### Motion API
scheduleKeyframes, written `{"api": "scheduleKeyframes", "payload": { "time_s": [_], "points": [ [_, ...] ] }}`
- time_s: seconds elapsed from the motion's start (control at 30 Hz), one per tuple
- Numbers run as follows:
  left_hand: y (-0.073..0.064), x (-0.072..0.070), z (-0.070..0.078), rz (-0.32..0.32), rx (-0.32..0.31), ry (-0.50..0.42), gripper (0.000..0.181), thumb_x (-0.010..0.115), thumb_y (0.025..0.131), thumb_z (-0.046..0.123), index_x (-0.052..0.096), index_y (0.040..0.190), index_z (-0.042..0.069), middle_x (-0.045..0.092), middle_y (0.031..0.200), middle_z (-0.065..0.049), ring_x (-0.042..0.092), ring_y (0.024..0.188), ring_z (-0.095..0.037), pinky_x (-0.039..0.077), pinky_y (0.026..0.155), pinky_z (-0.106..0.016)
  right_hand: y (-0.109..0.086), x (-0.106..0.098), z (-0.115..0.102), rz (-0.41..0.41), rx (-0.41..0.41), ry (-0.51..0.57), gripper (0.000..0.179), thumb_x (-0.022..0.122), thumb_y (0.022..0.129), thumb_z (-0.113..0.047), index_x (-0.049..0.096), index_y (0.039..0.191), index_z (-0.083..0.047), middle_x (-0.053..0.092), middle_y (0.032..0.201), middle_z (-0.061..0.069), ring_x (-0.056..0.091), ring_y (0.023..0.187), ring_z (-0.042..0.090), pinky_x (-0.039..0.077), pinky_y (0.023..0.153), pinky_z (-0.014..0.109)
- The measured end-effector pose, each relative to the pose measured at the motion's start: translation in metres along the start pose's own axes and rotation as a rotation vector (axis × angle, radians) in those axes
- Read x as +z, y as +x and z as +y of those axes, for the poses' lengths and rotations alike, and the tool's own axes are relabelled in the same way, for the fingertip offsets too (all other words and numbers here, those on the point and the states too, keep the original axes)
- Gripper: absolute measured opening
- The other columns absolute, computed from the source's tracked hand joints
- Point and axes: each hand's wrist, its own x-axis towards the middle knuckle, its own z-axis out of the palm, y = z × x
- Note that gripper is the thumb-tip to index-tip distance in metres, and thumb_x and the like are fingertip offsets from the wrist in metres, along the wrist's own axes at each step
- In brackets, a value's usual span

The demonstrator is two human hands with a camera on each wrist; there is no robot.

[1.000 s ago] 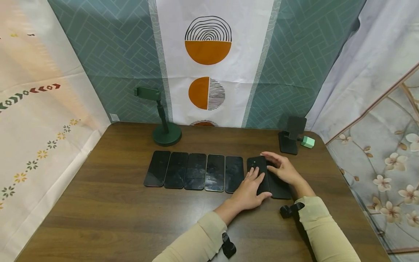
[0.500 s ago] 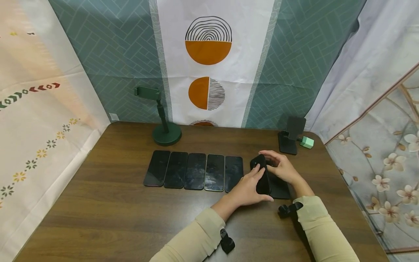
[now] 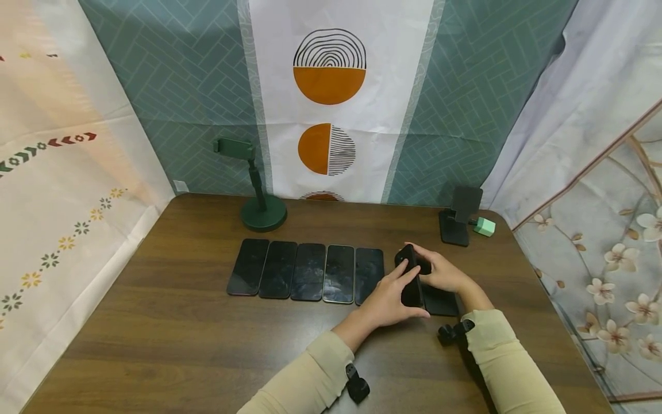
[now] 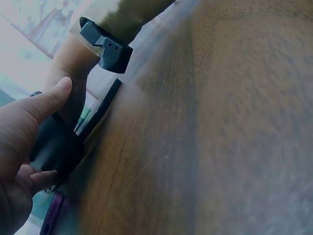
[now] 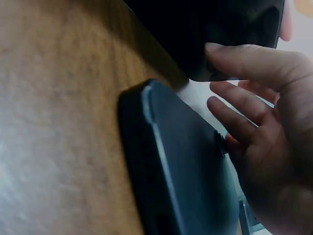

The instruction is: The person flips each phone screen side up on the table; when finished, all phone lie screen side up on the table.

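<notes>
Both of my hands hold a black phone [image 3: 412, 290], tilted up on its long edge with its back facing left. My left hand [image 3: 387, 300] grips it from the left, fingers spread on the back and thumb at the near end. From the far end, my right hand [image 3: 443, 272] pinches it; in the right wrist view the thumb lies on its glossy screen [image 5: 234, 29]. Under my right hand a second dark phone [image 3: 441, 301] lies flat, its matte back [image 5: 188, 161] up. To the left, several phones lie side by side, screens up, the nearest one [image 3: 369, 273] beside my left hand.
A green phone stand [image 3: 264, 214] stands at the back left of the wooden table [image 3: 181, 345]. Toward the back right are a black folding stand [image 3: 455, 230] and a small mint-green block [image 3: 484, 226]. Patterned cloths hang around the table.
The phone has gone from lying nearly flat, back up, to tilted on its edge. My right hand has shifted slightly left along with it, and its thumb has moved behind the phone.
</notes>
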Motion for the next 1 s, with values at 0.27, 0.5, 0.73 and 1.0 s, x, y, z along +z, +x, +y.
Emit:
{"api": "scheduleKeyframes", "payload": {
  "time_s": [0.27,0.5,0.73,1.0],
  "points": [
    [-0.005,0.001,-0.008,0.060,0.090,-0.038,0.102,0.083,0.082,0.046,0.030,0.159,0.004,0.014,0.168,-0.011,0.036,0.146,-0.031,0.045,0.109,-0.039,-0.002,0.000,-0.001,-0.019,0.087,-0.086,0.079,0.076,0.088,-0.003,0.032,0.152,0.011,0.045,0.147,0.034,0.033,0.138,0.057,0.027,0.108,0.073],
    [-0.008,-0.002,-0.013,0.084,0.141,-0.063,0.103,0.085,0.082,0.041,0.028,0.157,-0.002,0.012,0.169,-0.009,0.029,0.149,-0.022,0.040,0.112,-0.028,-0.001,0.001,-0.001,-0.013,0.144,-0.084,0.084,0.080,0.088,-0.017,0.034,0.155,0.003,0.044,0.149,0.031,0.010,0.143,0.063,0.008,0.110,0.078],
    [-0.011,-0.009,-0.016,0.082,0.146,-0.072,0.104,0.086,0.080,0.038,0.029,0.156,-0.005,0.016,0.168,-0.013,0.028,0.150,-0.023,0.038,0.113,-0.031,0.004,0.000,0.000,-0.026,0.101,-0.103,0.090,0.081,0.087,-0.025,0.031,0.158,-0.001,0.047,0.149,0.027,0.041,0.139,0.047,-0.001,0.116,0.071],
    [-0.015,-0.016,-0.020,0.059,0.097,-0.120,0.105,0.089,0.077,0.032,0.030,0.154,-0.008,0.016,0.168,-0.014,0.028,0.149,-0.025,0.038,0.114,-0.034,0.007,0.003,0.000,-0.031,0.105,-0.123,0.087,0.081,0.087,-0.030,0.037,0.156,-0.002,0.043,0.154,0.024,0.034,0.143,0.049,0.000,0.114,0.073]
  ]
}}
